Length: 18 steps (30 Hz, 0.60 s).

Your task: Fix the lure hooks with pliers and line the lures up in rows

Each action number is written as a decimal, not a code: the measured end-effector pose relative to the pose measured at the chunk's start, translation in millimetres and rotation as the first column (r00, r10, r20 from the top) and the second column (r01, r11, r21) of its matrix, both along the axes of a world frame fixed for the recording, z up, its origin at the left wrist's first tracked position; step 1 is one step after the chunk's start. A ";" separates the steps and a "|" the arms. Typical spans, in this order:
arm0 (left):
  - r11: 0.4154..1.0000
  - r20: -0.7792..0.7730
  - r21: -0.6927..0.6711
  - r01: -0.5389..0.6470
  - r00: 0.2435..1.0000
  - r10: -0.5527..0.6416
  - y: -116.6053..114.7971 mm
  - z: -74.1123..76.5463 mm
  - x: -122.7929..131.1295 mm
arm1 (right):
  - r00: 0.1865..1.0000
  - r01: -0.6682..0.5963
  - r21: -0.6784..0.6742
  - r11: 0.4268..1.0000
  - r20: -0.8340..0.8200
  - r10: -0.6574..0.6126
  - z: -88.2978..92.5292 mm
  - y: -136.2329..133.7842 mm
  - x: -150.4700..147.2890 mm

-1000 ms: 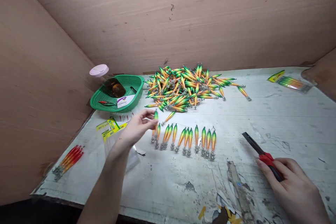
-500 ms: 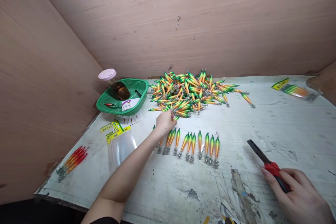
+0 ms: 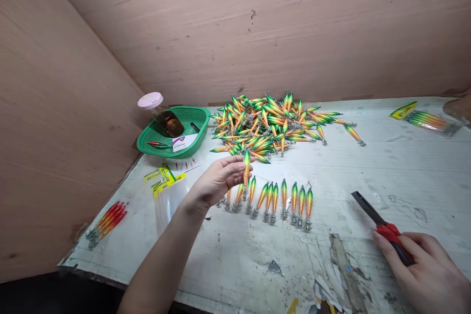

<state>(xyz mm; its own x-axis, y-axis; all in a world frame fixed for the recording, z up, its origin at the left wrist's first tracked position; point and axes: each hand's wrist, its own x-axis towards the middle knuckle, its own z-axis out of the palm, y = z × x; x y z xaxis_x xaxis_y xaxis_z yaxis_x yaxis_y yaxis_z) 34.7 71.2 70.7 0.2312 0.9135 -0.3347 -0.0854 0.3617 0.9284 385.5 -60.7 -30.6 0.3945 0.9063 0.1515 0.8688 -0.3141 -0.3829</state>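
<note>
Lure [image 3: 246, 166] pinched in L grip [image 3: 218, 179], R grip [image 3: 427, 262] wrapped rnd red-blk tool [image 3: 387, 230].

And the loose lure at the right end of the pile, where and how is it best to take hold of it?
Probably pinch the lure by its slim body, from above. It lies flat, uncovered, and its metal hooks point toward the near right, so that end is better avoided.

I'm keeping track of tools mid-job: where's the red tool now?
In the head view's lower right, the red tool is in the right hand, right of the lure row.
</note>
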 end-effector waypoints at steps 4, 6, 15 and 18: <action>0.993 0.233 -0.100 0.069 0.972 -0.044 -13.2 12.0 10.6 | 1.000 0.015 0.022 1.000 -0.012 -0.015 4.8 1.7 -3.9; 0.990 0.256 -0.100 0.098 0.964 -0.069 -16.7 14.5 13.0 | 1.000 0.023 0.012 1.000 -0.011 -0.023 4.6 2.6 -4.6; 0.994 0.146 -0.028 0.108 0.984 -0.103 -24.0 16.1 16.9 | 1.000 0.010 0.036 0.999 0.020 -0.011 -1.7 0.0 -2.4; 0.992 0.124 -0.015 0.122 0.985 -0.119 -24.5 16.7 19.2 | 0.999 -0.036 0.006 0.999 0.027 0.036 1.8 -2.0 -3.2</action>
